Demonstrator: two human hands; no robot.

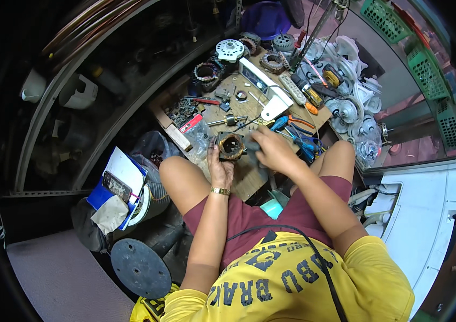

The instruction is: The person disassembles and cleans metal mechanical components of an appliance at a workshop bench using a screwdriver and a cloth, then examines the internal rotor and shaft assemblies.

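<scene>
In the head view, the left hand [220, 170] holds a squarish motor stator [231, 146] from its 7 o'clock side, with the round opening facing up. The stator is above the near edge of the wooden counter [245, 182]. The right hand [272, 148] is curled just beside it at 3 o'clock; blur hides its fingertips, so I cannot tell what it grips.

Around the stator, a rotor [230, 119] on its shaft lies at 12 o'clock, a clear plastic bag [200, 137] at 10, a white housing [263, 83] at 1, and orange-handled pliers [301, 122] and a yellow-black drill [311, 94] near 2.
</scene>
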